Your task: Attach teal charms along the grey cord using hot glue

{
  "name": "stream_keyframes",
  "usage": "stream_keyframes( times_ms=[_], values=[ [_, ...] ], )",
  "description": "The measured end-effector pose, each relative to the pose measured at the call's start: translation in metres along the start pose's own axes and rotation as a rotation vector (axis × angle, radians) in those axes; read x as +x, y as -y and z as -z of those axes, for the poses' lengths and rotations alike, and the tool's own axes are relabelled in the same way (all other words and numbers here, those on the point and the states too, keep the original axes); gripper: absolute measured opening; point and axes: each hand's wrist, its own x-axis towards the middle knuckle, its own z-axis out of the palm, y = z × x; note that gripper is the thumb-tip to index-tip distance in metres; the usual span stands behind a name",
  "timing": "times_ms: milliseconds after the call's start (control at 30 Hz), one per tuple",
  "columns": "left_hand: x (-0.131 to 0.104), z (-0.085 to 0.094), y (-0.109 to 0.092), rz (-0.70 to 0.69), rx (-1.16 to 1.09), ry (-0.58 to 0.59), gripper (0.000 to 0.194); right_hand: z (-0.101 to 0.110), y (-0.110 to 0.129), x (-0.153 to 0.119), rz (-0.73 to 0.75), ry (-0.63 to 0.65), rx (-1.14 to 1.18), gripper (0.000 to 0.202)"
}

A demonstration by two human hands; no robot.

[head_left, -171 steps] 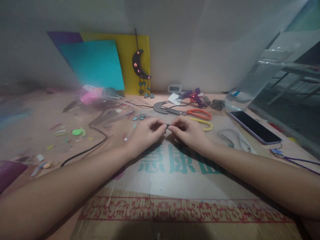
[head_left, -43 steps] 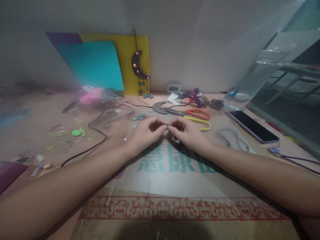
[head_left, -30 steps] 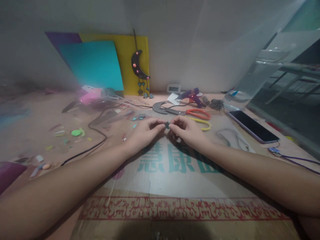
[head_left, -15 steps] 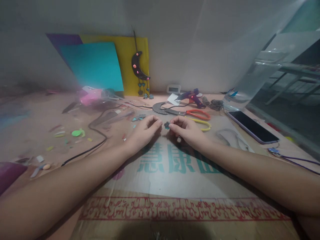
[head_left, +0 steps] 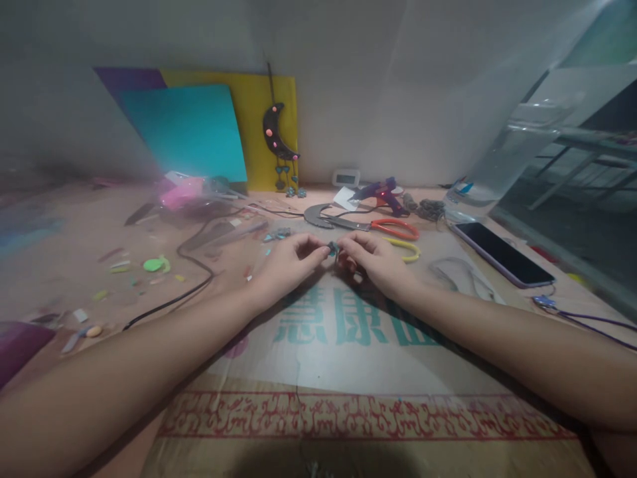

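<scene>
The two hands face each other just in front of the scissors (head_left: 361,224), with only a slight gap between their fingertips. The left hand (head_left: 291,262) pinches a small teal-grey piece (head_left: 332,248) between thumb and forefinger, raised over the near side of the scissors. The right hand (head_left: 374,257) has its thumb and forefinger at the right edge of that piece; whether they grip it too, I cannot tell.

Beneath the hands, a pale sheet (head_left: 318,370) with green characters reaches toward the viewer from the scissors, ending at a red patterned border (head_left: 368,416). Touching the scissors' blades on the left is a grey crescent (head_left: 314,214); farther left and slightly nearer lie small blue-grey pieces (head_left: 279,234).

Behind the scissors are a purple glue gun (head_left: 385,194), a white paper (head_left: 345,198) and a small device with a screen (head_left: 346,178). Right of the scissors, a phone (head_left: 505,253) lies at a slant on the worktop (head_left: 164,232), a bundle of grey yarn (head_left: 430,209) behind it.

Well left of the scissors are a black cord (head_left: 174,301) and a bright green disc (head_left: 153,265). Behind and left of them, a moon ornament (head_left: 271,131) hangs before a yellow card (head_left: 253,119), beside a turquoise card (head_left: 189,133).
</scene>
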Motion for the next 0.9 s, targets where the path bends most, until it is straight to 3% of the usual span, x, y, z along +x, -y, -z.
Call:
stream_keyframes(
  times_ms=[700, 900],
  values=[
    [-0.0036, 0.0012, -0.007, -0.093, 0.167, 0.043, 0.019, 0.0, 0.0029, -0.0012, -0.023, 0.029, -0.062, 0.025],
    [-0.0021, 0.0003, -0.0041, -0.04, 0.111, 0.07, 0.02, 0.0015, 0.0001, -0.0002, -0.013, -0.005, -0.039, 0.027]
  ],
)
